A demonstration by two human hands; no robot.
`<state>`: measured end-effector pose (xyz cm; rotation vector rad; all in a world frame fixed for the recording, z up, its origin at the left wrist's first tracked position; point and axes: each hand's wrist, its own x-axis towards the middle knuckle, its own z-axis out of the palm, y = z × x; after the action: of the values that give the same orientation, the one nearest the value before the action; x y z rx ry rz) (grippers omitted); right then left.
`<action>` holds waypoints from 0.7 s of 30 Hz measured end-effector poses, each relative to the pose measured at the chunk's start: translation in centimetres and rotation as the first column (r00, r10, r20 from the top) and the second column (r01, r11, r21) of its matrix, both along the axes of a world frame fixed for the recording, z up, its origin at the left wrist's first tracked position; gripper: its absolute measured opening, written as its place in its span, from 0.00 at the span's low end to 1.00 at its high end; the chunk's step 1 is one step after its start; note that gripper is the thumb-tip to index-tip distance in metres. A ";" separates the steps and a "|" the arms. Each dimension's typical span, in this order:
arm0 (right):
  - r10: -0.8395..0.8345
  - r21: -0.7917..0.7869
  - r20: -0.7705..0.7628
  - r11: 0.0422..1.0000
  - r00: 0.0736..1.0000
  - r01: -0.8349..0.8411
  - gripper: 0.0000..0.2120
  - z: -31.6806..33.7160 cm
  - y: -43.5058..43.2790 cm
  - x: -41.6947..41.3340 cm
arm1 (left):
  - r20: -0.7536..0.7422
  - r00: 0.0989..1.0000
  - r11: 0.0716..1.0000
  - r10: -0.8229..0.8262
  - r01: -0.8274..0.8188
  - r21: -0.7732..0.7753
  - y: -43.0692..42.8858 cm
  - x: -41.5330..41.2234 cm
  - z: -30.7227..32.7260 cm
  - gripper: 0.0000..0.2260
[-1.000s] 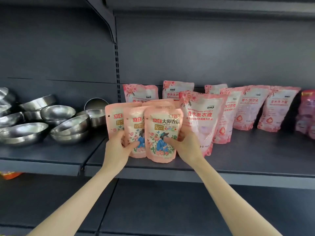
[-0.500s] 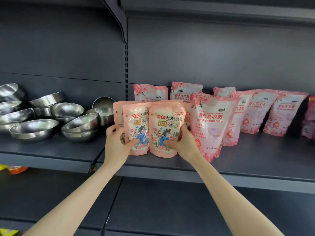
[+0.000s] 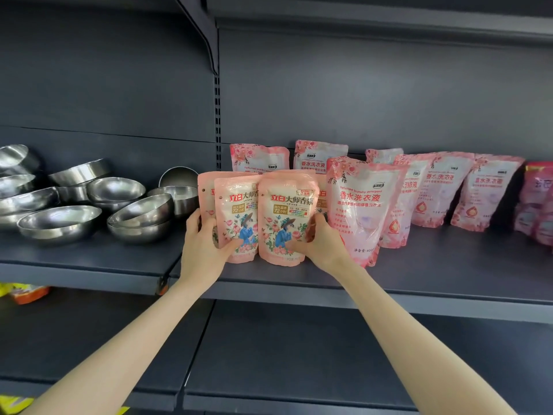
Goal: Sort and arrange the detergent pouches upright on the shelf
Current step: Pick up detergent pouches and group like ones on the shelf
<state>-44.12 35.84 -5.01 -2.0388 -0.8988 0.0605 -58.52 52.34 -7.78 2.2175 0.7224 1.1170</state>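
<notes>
A: What did the setting look like?
B: A dark grey metal store shelf point(image 3: 389, 283) ran across the view, with an empty shelf below it

A: And nearest the camera?
B: Two bare forearms reached forward. The left hand point(image 3: 203, 247) gripped the left pair of small peach pouches point(image 3: 236, 217), thumb across the front one. The right hand point(image 3: 321, 244) clasped the front peach pouch point(image 3: 287, 220) at its right edge

A: Had anything changed?
B: Compared with a second earlier, the cluster stood straighter and sat further onto the shelf, bases touching it. I judged the group nearly settled, with release next

A: What lay behind?
B: Just right stood a taller pink pouch point(image 3: 362, 211), leaning a little. More pink pouches point(image 3: 484, 193) lined the back, tilted. Steel bowls point(image 3: 59, 223) were stacked far left
</notes>
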 end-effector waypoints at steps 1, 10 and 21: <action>0.000 -0.018 0.011 1.000 1.000 0.000 0.35 0.0 -0.2 0.0 | -0.015 1.000 1.000 0.021 -0.021 0.002 -0.2 -0.2 0.1 0.30; -0.061 -0.030 0.184 0.997 0.981 0.068 0.11 0.8 -4.6 -1.2 | 0.107 0.993 0.989 0.058 -0.072 0.132 -4.8 -1.7 0.8 0.22; -0.367 0.282 0.049 0.897 0.929 0.340 0.33 2.4 -10.9 3.2 | 0.027 0.890 0.884 -0.456 0.456 -0.100 -14.3 8.0 -0.1 0.32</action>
<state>-40.96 24.96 -2.62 -1.9277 -0.5464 -0.3509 -50.54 38.05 -7.92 2.1402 0.2230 0.8217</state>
